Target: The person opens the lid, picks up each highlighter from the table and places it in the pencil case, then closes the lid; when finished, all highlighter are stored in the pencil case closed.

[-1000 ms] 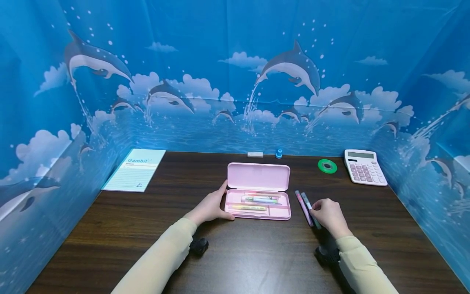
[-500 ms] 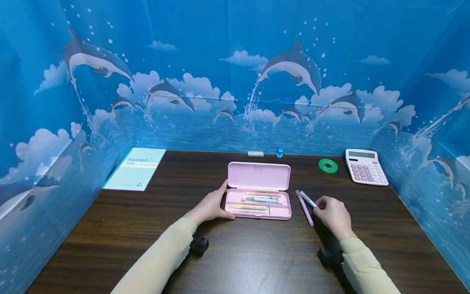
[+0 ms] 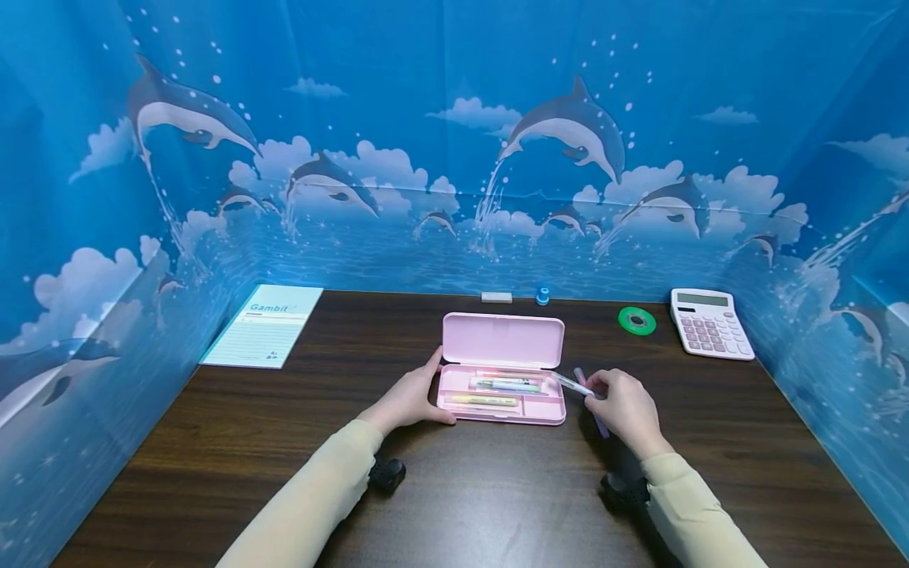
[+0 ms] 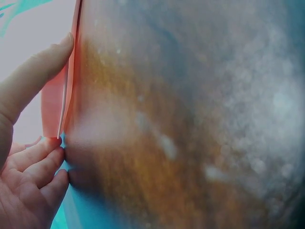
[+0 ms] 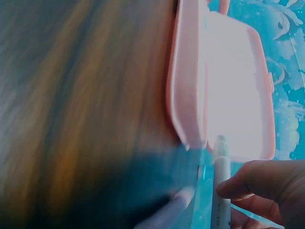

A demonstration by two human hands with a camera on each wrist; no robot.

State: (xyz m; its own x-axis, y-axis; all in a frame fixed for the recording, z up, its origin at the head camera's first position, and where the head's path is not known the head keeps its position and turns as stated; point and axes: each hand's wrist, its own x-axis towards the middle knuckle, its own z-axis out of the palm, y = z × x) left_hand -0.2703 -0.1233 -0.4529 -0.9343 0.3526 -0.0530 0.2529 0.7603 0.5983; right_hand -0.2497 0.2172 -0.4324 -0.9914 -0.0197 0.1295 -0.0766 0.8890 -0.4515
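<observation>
An open pink pencil case [image 3: 502, 341] lies on the table, its lid tipped back. Several pens rest inside, among them a yellow one [image 3: 490, 400]. My left hand [image 3: 405, 402] holds the case by its left end, thumb at the front edge and fingers around the side. My right hand [image 3: 625, 410] pinches a white marker pen [image 5: 220, 191] between thumb and fingers. The marker's clear-capped end points at the case and overlaps its right edge in the head view. Beneath the right hand lies a purple pen [image 3: 602, 427], partly hidden by the hand and the marker.
A notepad [image 3: 264, 326] lies at the back left. Along the back edge are a white eraser-like block [image 3: 496, 297] and a small blue object [image 3: 543, 297]. A green ring-shaped roll [image 3: 637, 321] and a calculator [image 3: 711, 323] sit at the back right. A dolphin-print curtain [image 3: 398, 260] surrounds the table.
My right hand has lifted the white marker from beside the purple pen and carried it left to the case's right edge. The left hand stays in place on the case.
</observation>
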